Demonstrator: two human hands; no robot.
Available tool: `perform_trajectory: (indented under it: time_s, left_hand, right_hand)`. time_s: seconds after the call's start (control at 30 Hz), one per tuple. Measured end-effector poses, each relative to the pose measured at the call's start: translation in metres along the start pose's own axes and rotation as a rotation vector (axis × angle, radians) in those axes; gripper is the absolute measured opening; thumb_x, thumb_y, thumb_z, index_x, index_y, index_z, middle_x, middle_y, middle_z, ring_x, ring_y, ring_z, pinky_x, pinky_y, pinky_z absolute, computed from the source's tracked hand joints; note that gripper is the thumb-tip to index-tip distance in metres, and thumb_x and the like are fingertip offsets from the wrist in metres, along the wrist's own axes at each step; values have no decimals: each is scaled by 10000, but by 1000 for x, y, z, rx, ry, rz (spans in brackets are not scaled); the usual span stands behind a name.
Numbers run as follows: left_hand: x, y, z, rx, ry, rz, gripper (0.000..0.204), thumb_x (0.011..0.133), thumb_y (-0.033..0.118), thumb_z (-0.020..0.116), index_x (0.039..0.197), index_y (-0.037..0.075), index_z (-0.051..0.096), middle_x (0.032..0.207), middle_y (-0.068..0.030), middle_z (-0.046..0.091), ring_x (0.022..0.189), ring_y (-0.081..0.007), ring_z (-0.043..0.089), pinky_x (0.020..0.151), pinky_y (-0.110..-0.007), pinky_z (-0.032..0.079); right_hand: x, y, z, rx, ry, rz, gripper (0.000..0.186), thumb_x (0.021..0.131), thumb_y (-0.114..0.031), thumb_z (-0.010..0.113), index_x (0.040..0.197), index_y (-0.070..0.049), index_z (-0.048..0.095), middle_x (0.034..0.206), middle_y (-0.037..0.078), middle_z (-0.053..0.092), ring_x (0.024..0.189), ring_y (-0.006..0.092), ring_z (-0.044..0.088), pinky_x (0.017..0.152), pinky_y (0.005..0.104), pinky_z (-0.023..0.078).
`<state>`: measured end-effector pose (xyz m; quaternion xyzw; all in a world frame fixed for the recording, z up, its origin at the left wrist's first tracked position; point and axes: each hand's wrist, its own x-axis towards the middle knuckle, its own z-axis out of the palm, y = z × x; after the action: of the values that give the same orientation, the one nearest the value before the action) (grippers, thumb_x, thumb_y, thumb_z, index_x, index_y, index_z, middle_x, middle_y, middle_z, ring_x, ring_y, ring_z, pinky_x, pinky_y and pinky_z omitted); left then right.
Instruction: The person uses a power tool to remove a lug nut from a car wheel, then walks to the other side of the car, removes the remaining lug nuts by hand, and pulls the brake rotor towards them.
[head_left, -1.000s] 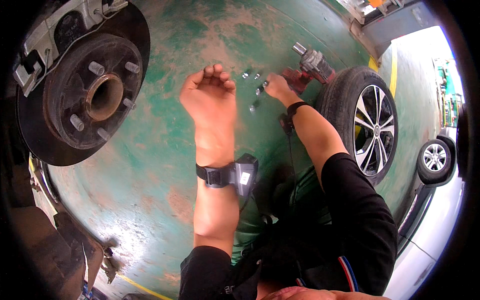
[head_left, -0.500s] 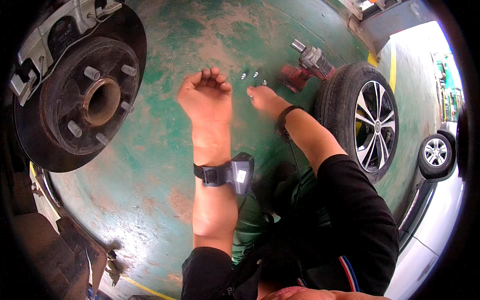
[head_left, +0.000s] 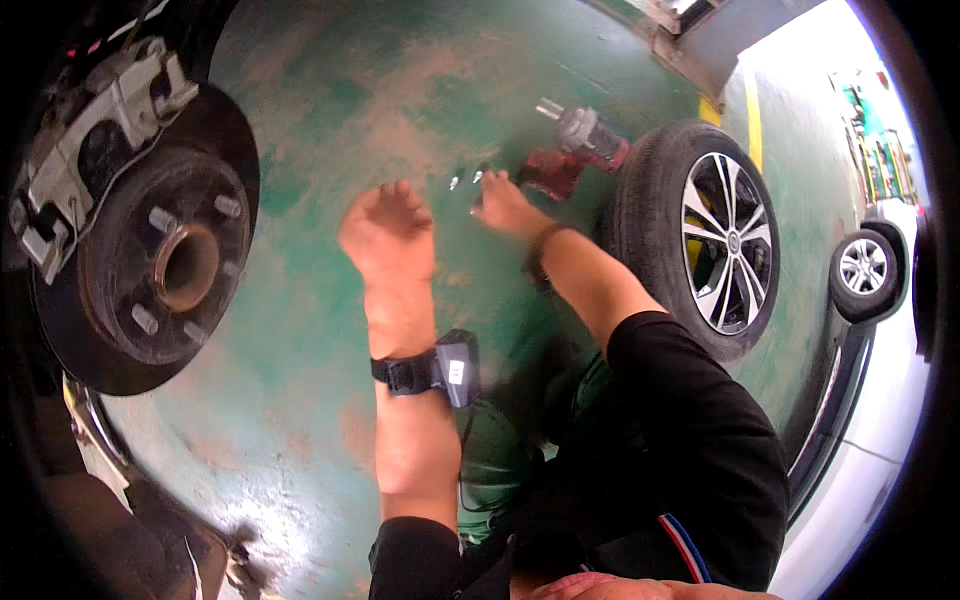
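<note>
My right hand [head_left: 508, 207] reaches low over the green floor with its fingers pinched together. A small bright bit of metal shows at its fingertips, looking like a lug nut [head_left: 473, 211]. Just beyond these fingers are more silver lug nuts [head_left: 455, 183], partly blurred. My left hand [head_left: 388, 232] is held palm up with its fingers curled in, and what lies inside the palm is hidden. To the left stands a bare wheel hub [head_left: 185, 265] with several studs, a brake disc [head_left: 235, 130] and a caliper [head_left: 100, 150].
A red and grey impact wrench [head_left: 575, 150] lies on the floor beyond my right hand. Beside it a tyre on an alloy wheel [head_left: 650, 230] stands upright. A white car [head_left: 870, 400] is at the far right. A boxy device [head_left: 458, 368] is strapped to my left wrist.
The view has shifted, so the hub sits lower and the wheel farther left. My right hand has come closer to the loose lug nuts; fewer show beside it. The left hand remains curled.
</note>
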<state>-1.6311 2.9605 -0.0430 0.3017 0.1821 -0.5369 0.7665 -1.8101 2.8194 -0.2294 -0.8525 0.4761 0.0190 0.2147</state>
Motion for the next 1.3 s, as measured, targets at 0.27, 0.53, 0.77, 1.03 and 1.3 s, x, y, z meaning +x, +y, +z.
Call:
perform_trajectory:
  time_s: [0.27, 0.53, 0.77, 1.03, 1.3]
  left_hand:
    - [50, -33, -33, 482, 157, 6, 271, 930, 291, 551, 874, 35, 620, 834, -88, 666, 731, -237, 628, 651, -357, 484]
    - [94, -68, -78, 683, 337, -169, 250, 939, 273, 577, 801, 69, 541, 682, -56, 551, 601, -208, 603, 542, -356, 497]
    - [116, -103, -88, 717, 135, -210, 200, 896, 259, 598, 804, 83, 569, 692, -66, 594, 615, -232, 620, 556, -377, 502]
    - [170, -121, -133, 1024, -115, 213, 183, 873, 264, 630, 787, 106, 595, 702, -53, 620, 617, -212, 627, 583, -366, 495]
    - [174, -96, -158, 1088, -68, 311, 190, 849, 245, 615, 775, 71, 605, 689, -77, 621, 609, -211, 616, 575, -374, 489]
  right_hand:
    - [37, -35, -38, 157, 142, 18, 346, 845, -238, 631, 1075, 21, 629, 999, 283, 694, 957, 476, 663, 847, 518, 554]
    - [26, -35, -214, -96, 352, -190, 561, 823, -414, 737, 1299, -129, 652, 1338, 183, 628, 1201, 384, 610, 1003, 445, 504]
    - [-31, 56, -224, -144, 138, 125, 814, 623, -407, 831, 1315, -60, 581, 1312, 220, 609, 1198, 404, 603, 994, 478, 506]
    - [5, 47, -226, -32, 190, -48, 640, 566, -300, 834, 1127, -33, 685, 1124, 215, 697, 1077, 389, 658, 927, 452, 531]
    - [62, 37, -233, -58, 226, -92, 692, 590, -281, 831, 1219, -56, 648, 1194, 199, 672, 1111, 369, 648, 958, 435, 521]
